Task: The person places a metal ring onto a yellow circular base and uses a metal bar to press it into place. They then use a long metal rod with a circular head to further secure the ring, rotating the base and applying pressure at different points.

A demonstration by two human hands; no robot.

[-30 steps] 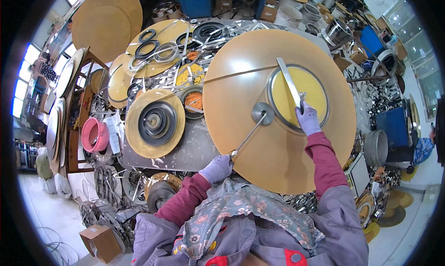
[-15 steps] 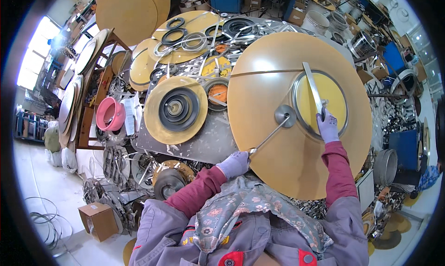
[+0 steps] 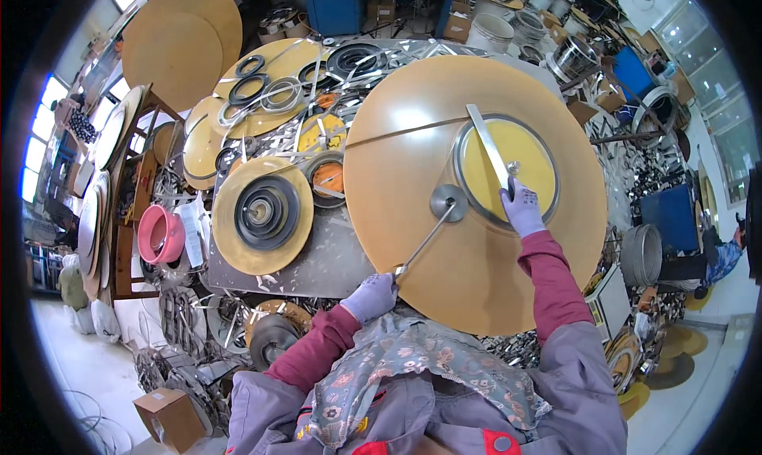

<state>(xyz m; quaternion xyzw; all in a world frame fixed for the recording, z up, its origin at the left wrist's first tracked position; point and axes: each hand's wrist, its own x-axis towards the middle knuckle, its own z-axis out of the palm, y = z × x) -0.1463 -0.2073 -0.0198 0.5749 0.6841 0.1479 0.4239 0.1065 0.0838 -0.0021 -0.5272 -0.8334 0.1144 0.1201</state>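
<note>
This is a busy workshop with lots of metal rings, strips and round discs lying all around. In the middle stands a grey metal table, covered with shiny bits.

In the view from the head, a big round golden-brown disc lies on the table, right in front of the person. On it, toward the right, sits a yellow circle with a thin metal ring around it. A small grey round hub sits at the middle of the big disc.

The left hand, in a pale purple glove, is closed around the near end of a thin metal rod. The rod runs from the hand up to the hub. This hand is at the near edge of the big disc.

The right hand, also gloved, is curled around the lower end of a flat metal strip. The strip lies slanted across the yellow circle.

To the left lies a smaller golden disc with dark rings stacked on it. A pink bowl sits further left. A brown cardboard box rests on the floor below.
</note>
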